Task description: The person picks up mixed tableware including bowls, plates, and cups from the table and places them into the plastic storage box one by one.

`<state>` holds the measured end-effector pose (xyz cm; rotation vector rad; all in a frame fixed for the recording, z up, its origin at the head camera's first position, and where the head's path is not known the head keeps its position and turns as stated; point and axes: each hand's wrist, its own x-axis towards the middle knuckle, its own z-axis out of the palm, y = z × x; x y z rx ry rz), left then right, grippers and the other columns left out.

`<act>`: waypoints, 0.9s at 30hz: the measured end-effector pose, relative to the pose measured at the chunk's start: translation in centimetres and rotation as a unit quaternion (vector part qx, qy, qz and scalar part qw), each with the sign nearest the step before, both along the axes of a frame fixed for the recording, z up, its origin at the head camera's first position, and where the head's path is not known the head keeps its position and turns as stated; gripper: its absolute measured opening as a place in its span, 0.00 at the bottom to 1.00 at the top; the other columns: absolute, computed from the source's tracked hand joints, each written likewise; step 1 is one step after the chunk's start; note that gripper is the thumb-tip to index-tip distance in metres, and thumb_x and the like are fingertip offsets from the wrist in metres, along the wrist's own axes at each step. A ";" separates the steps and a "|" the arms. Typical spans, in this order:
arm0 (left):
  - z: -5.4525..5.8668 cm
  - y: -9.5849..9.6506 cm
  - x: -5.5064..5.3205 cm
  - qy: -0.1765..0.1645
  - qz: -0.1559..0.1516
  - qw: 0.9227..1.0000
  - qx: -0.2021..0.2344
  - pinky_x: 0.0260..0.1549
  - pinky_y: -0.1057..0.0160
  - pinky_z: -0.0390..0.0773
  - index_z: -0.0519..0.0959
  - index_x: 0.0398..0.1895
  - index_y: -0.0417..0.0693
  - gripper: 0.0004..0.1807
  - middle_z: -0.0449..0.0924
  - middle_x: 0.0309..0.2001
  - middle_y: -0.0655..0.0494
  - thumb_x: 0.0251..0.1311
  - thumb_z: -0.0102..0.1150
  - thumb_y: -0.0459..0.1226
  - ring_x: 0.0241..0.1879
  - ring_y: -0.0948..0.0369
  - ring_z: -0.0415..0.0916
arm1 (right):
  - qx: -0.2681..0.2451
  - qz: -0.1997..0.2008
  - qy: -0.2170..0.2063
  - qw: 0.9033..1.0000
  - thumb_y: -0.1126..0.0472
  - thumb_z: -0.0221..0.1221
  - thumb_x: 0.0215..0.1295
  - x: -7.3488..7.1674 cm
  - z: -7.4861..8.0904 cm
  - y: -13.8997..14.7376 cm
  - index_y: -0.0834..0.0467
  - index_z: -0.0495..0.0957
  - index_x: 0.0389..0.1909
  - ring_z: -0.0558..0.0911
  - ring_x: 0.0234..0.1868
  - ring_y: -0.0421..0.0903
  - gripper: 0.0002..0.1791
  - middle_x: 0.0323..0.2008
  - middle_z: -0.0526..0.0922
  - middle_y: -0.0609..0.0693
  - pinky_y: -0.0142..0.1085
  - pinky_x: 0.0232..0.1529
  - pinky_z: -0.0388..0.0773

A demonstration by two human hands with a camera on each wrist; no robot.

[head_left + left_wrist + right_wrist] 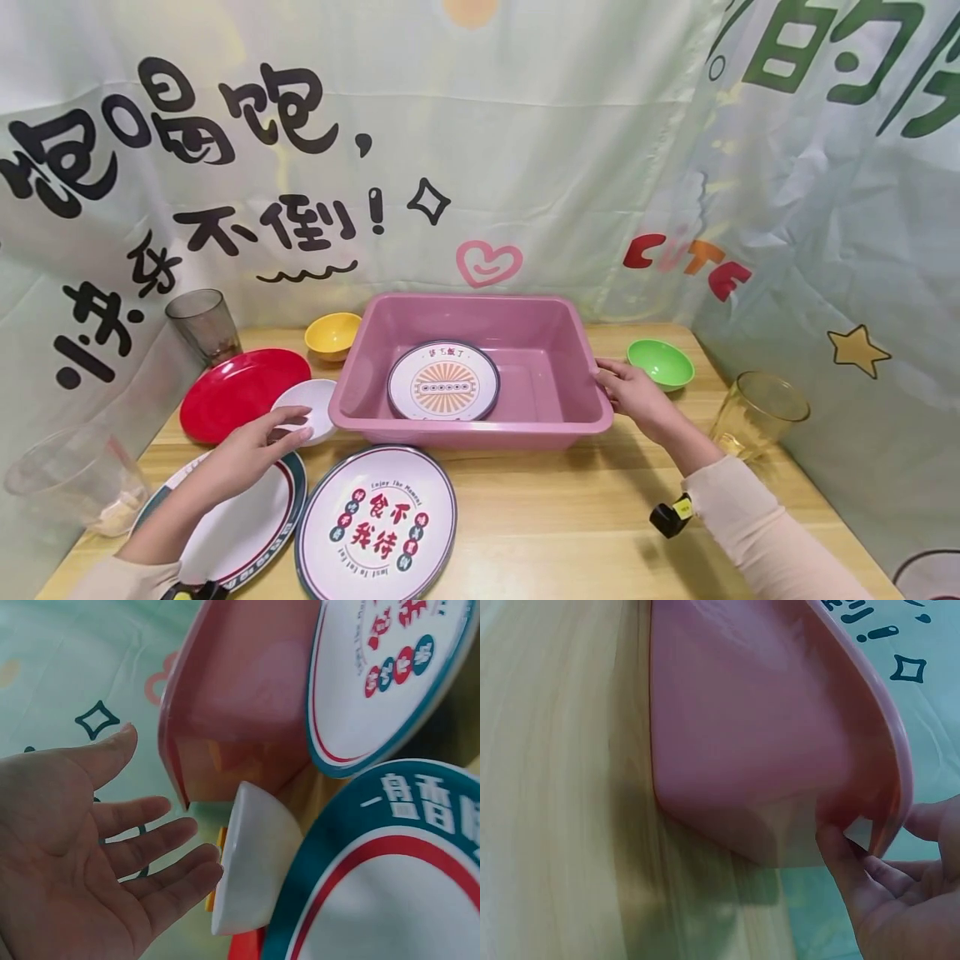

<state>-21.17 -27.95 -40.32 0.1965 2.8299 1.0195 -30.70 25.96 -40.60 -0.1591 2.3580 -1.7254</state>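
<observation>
A pink plastic basin [491, 429] stands on the table, and a small white plate with an orange sunburst print [442, 403] lies inside it toward the left. My right hand [639, 398] grips the basin's right rim, thumb and fingers on either side of the edge [900, 780]. Spread and relaxed, my left hand [242, 457] hovers by a white bowl [324, 400] at the basin's left side; its fingertips [212, 876] come right at the bowl's rim. Below that hand is a white plate with a green band [289, 900], partly hidden by the forearm.
A white plate with red characters [375, 533] lies in front of the basin. Around it are a red plate [243, 392], a yellow bowl [333, 333], a green bowl [662, 363], a grey cup [202, 325], a clear cup [75, 479] and an amber cup [757, 417]. Printed cloth walls surround the table.
</observation>
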 end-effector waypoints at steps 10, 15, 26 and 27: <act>-0.9 1.2 0.6 -0.005 0.019 0.999 -0.043 0.40 0.50 0.83 0.72 0.64 0.43 0.39 0.78 0.54 0.42 0.60 0.58 0.61 0.47 0.49 0.77 | -0.008 -0.003 0.010 1.000 0.56 0.49 0.77 0.1 -0.5 -0.3 0.68 0.55 0.73 0.76 0.35 0.40 0.31 0.34 0.74 0.51 0.34 0.39 0.80; -1.0 2.0 0.8 -0.020 0.032 0.998 -0.050 0.35 0.56 0.84 0.73 0.63 0.43 0.39 0.80 0.48 0.48 0.58 0.62 0.60 0.40 0.56 0.76 | 0.014 -0.007 0.020 1.000 0.57 0.48 0.77 -0.1 -0.4 -0.5 0.69 0.56 0.72 0.76 0.33 0.40 0.30 0.33 0.76 0.51 0.34 0.36 0.80; -2.5 2.8 0.6 -0.042 -0.027 0.998 -0.046 0.46 0.49 0.81 0.73 0.64 0.41 0.35 0.79 0.53 0.47 0.59 0.65 0.52 0.47 0.52 0.78 | 0.021 -0.011 0.024 0.999 0.58 0.46 0.77 -0.7 -0.5 -0.4 0.70 0.56 0.72 0.79 0.37 0.39 0.30 0.45 0.80 0.61 0.33 0.38 0.80; -2.6 2.8 0.5 -0.044 -0.030 0.997 -0.047 0.45 0.50 0.81 0.74 0.63 0.41 0.34 0.80 0.51 0.49 0.59 0.65 0.52 0.46 0.53 0.78 | 0.018 -0.013 0.022 1.000 0.58 0.46 0.77 -0.7 -0.4 -0.4 0.69 0.55 0.72 0.79 0.37 0.39 0.30 0.47 0.80 0.63 0.33 0.38 0.80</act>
